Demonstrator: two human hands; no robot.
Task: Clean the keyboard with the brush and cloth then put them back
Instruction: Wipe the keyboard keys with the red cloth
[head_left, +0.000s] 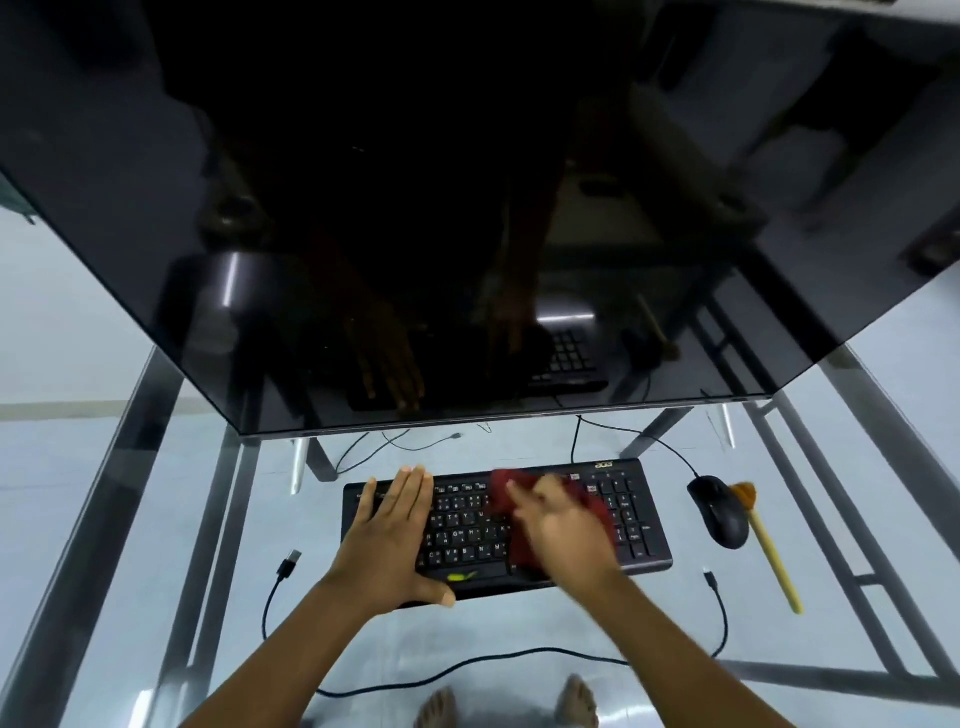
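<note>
A black keyboard (636, 525) lies on the glass table in front of a large dark monitor. My left hand (392, 525) lies flat on the keyboard's left end, fingers straight, thumb at the front edge. My right hand (558, 525) presses a dark red cloth (506, 491) onto the keys right of the middle; the hand is blurred. The brush (769, 545), with a yellow wooden handle and brown bristles, lies on the table right of the mouse, bristles at the far end.
A black mouse (719, 512) sits right of the keyboard, touching the brush's bristles. The big monitor (467, 234) overhangs the far side. A loose black USB cable (467, 667) curls along the near table. Metal frame bars show through the glass table (852, 597).
</note>
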